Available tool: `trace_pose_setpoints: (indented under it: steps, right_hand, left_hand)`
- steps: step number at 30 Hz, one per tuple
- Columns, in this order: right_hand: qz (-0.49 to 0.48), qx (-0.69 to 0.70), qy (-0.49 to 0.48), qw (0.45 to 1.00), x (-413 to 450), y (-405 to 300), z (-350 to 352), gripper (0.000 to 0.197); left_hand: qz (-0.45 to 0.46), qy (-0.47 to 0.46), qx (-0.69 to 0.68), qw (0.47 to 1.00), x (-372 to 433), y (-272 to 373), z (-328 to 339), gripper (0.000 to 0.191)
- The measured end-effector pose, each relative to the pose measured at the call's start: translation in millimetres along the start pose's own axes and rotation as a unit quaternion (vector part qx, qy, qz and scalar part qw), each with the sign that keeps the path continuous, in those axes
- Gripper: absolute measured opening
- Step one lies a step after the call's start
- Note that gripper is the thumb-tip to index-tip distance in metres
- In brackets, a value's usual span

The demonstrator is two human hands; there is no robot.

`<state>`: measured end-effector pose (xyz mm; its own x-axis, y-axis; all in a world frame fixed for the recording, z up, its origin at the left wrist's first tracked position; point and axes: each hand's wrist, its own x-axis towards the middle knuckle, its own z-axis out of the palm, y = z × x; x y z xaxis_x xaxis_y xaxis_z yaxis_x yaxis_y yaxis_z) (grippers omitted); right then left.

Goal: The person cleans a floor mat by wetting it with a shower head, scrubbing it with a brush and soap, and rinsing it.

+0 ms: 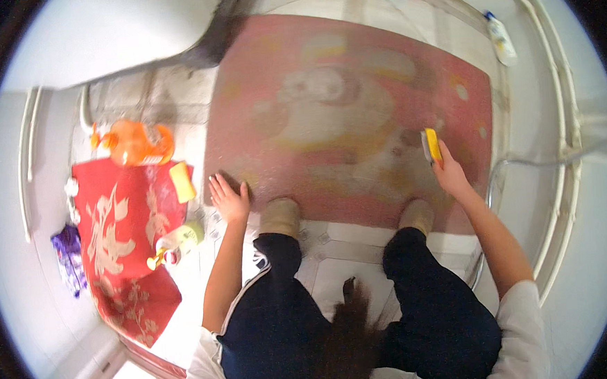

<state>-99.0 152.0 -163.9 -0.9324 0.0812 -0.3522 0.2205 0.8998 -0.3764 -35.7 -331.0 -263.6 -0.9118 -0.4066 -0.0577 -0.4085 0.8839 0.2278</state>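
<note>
A pink floor mat point(303, 179) with a faded cartoon print lies on the tiles before me. It looks wet and is slightly blurred. My left hand point(229, 198) rests flat at the mat's left edge, thumb spread and nothing held. Over the right part of the mat, my right hand point(449, 174) grips a yellow scrubbing brush point(431, 144) with pale bristles on its left side. Whether the bristles touch the mat, I cannot tell. My feet, in beige socks or shoes, stand on the mat's near edge.
At left, a red patterned mat point(107, 222) lies partly folded near a large orange bottle point(141, 143), a yellow sponge point(182, 182), a pump bottle point(179, 244) and a purple packet point(70, 261). A white bottle point(501, 39) stands by the right wall's pipes point(558, 95). A bent metal tube point(531, 163) runs beside my right arm.
</note>
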Motion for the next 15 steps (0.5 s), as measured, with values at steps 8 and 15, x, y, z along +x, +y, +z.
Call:
trace_pose_setpoints:
  steps: [8, 15]
  right_hand:
    - [-0.254, -0.099, -0.128, 0.954, 78, -207, 81, 0.053]
    - [-0.465, -0.077, -0.186, 0.862, 44, -421, 192, 0.049]
  left_hand:
    - [-0.148, 0.079, -0.138, 0.976, -13, -5, 3, 0.085]
    - [-0.253, 0.129, -0.258, 0.923, -9, -33, 2, 0.080]
